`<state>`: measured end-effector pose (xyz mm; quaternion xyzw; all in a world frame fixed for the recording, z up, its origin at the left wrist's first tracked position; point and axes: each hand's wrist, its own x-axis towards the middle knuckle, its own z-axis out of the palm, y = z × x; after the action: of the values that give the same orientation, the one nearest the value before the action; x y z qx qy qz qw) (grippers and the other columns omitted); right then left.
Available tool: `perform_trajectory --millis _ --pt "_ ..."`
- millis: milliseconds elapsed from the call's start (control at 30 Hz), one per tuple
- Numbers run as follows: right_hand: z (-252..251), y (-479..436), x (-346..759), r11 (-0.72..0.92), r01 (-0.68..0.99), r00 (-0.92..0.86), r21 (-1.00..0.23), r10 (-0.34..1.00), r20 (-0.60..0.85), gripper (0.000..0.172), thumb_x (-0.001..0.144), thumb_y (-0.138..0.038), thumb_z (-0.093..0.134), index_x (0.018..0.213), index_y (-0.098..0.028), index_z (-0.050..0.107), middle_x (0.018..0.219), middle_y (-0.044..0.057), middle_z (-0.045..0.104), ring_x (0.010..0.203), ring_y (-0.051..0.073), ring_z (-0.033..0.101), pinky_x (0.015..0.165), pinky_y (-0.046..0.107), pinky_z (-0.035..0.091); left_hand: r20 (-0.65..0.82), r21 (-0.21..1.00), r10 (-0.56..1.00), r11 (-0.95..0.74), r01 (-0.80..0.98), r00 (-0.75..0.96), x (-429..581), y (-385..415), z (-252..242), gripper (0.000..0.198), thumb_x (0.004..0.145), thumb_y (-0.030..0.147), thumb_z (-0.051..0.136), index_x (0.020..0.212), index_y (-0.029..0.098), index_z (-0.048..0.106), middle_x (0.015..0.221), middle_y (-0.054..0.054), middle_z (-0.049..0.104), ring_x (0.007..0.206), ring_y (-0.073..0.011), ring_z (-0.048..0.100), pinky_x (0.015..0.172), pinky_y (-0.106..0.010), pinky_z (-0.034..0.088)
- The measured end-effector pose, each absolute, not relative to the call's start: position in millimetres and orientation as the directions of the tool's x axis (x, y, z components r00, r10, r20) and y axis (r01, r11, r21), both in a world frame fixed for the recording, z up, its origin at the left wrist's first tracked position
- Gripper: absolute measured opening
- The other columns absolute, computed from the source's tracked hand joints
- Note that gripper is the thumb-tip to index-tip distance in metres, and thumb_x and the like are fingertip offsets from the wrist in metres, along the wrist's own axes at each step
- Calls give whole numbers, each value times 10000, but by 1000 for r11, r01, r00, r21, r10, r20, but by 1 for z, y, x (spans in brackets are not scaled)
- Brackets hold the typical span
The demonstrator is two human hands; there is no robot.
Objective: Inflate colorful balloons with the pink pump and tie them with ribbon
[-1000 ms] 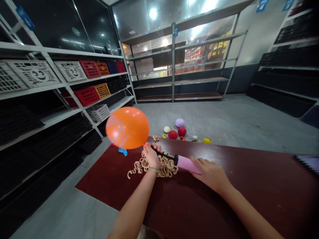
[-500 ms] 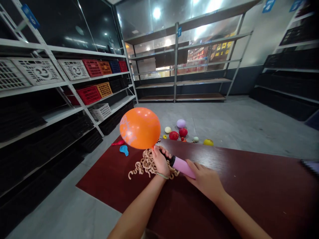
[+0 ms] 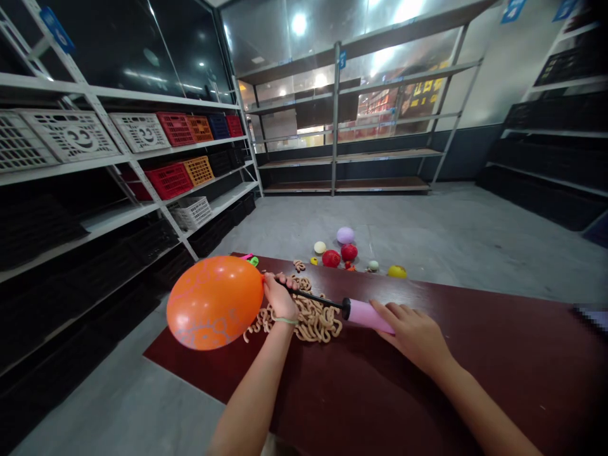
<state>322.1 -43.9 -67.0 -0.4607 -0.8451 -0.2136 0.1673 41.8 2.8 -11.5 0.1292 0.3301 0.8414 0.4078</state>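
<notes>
A large inflated orange balloon (image 3: 216, 303) with a faint printed pattern hangs over the left part of the dark red table. My left hand (image 3: 281, 299) is closed around its neck and the black end of a balloon pump (image 3: 367, 315). The pump has a pink barrel, and a thin black rod shows between barrel and left hand. Around the pink barrel my right hand (image 3: 412, 334) is wrapped. Below my left hand lies a heap of beige curly pieces (image 3: 317, 322) on the table (image 3: 475, 361).
Small pink and green items (image 3: 253, 259) peek out behind the balloon. On the floor past the table lie a purple balloon (image 3: 346, 235), red balloons (image 3: 331, 258) and a yellow one (image 3: 397, 272). Shelves with crates (image 3: 171, 181) line the left; a rack (image 3: 335, 158) stands behind.
My left hand and the balloon have moved left and down. My right hand shifted slightly right. The pump has lengthened, its black rod now drawn out of the pink barrel. The balloon now covers the blue item.
</notes>
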Motion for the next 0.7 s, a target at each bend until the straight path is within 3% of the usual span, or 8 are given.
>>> perform_trajectory --millis 167,333,567,700 --pt "-66 -64 276 496 865 -473 82 747 468 511 933 -452 513 1387 -220 473 958 60 685 777 202 639 642 307 407 -88 696 830 -344 -631 -550 67 -6 -23 309 887 408 525 708 211 371 556 73 366 395 -64 378 385 -190 309" --pt "-66 -67 264 520 853 -440 -47 765 471 515 947 -456 485 1401 -216 448 1036 77 690 802 194 657 663 298 441 -18 697 885 -323 -641 -465 81 -11 -25 289 882 413 542 733 210 401 571 59 420 405 -82 425 404 -213 367" --pt "-67 -45 318 533 842 -506 82 727 464 521 908 -447 550 1388 -256 482 1019 56 688 818 212 655 697 318 442 -30 662 818 -414 -624 -574 50 -2 -10 226 869 318 510 723 214 372 573 68 390 422 -78 421 430 -214 359" --pt "-65 -42 322 533 841 -509 89 726 462 509 905 -471 546 1361 -247 518 998 58 690 790 203 646 695 317 428 -33 672 771 -454 -586 -636 29 2 -7 225 858 326 513 732 215 363 577 80 350 414 -65 379 428 -202 324"
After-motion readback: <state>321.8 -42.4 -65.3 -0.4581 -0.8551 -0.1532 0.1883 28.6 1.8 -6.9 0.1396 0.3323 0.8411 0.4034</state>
